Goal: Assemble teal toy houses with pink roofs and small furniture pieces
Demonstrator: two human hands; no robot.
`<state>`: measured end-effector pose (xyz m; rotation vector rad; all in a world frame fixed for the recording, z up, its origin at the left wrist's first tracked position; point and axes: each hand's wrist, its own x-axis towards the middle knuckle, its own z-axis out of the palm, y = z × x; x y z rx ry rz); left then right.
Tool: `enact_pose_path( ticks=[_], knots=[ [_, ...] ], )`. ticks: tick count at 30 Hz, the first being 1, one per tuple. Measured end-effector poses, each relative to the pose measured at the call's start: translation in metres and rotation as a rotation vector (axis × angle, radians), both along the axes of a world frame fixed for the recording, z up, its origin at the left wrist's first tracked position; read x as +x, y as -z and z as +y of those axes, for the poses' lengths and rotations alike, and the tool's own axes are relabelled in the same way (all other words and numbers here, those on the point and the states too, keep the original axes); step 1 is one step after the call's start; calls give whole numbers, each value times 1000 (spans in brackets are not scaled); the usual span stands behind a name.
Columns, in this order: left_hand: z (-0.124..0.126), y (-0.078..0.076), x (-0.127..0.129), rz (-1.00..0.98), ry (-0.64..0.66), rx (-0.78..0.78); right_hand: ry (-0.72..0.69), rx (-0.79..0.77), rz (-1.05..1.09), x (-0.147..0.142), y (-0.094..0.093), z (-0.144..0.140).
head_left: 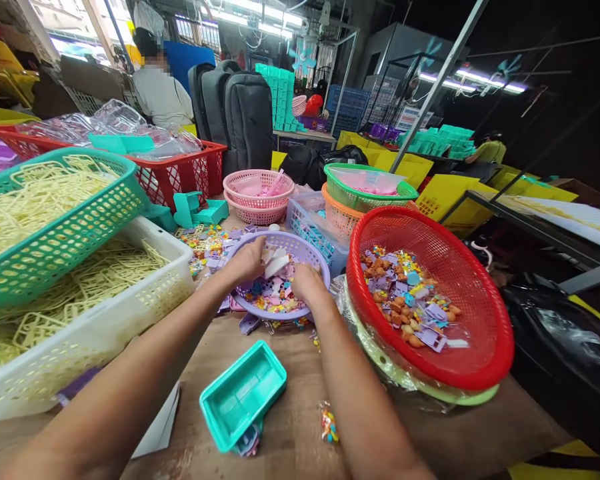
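My left hand reaches into a round lilac basket, its fingers closed at a white plastic piece. Inside the basket's right side is my right hand, pointing down with its fingertips hidden. Small pink, white, yellow and blue plastic parts lie in the basket between the hands. Closer to me, an open turquoise plastic box sits on the brown table. A small clear bag of coloured pieces lies right of that box, near my right forearm.
Right stands a tilted red basket of brown and lilac parts. At left, a green basket of pale yellow sticks rests on a white crate. Behind are pink baskets, a clear bin and backpacks. A person sits beyond.
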<state>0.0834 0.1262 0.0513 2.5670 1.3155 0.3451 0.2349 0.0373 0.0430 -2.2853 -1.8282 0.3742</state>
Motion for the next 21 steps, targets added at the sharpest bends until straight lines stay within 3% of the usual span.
enact_pose_path(
  ticks=[6,9,15,21],
  knots=[
    [-4,1,-1,-28,94,-17,-55,15,50,0,-2,-5],
    [-7,1,-2,-8,109,-14,-96,-38,56,-6,0,-6],
    [-7,6,1,25,116,15,-152,14,28,-21,2,-1],
    [-10,9,2,26,152,102,-179,17,130,-22,6,2]
  ],
)
